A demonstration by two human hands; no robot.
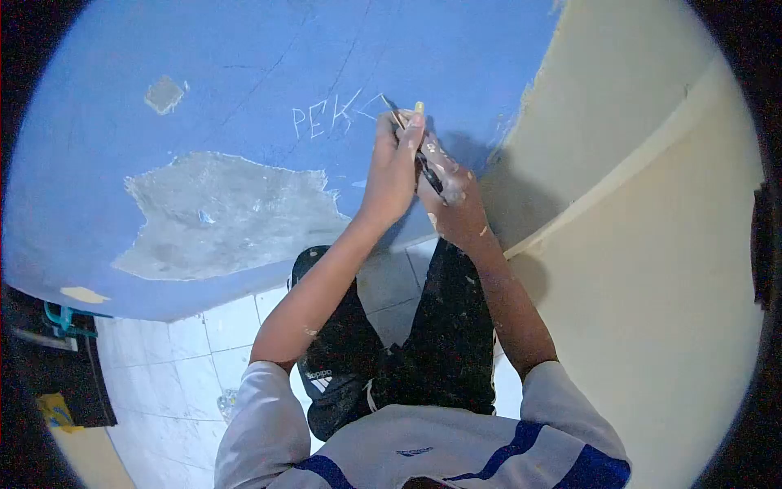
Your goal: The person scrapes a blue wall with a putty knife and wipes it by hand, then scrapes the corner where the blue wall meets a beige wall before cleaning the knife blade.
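Note:
Both hands are raised together in front of the blue wall (244, 49). A thin pointed tool (397, 112) with a dark handle passes between them, its tip near the scratched letters (326, 116) on the wall. My left hand (397, 159) has its fingers closed round the tool's upper part, the thumb pointing up. My right hand (450, 183), spotted with pale paint, is closed round the dark handle just right of my left hand. The last scratched mark lies beside the tip.
A large bare grey patch (236, 216) and a small one (164, 95) show on the blue wall. A beige wall (652, 244) stands at the right. White floor tiles (171, 359) lie below, with a turquoise object (65, 318) at the far left.

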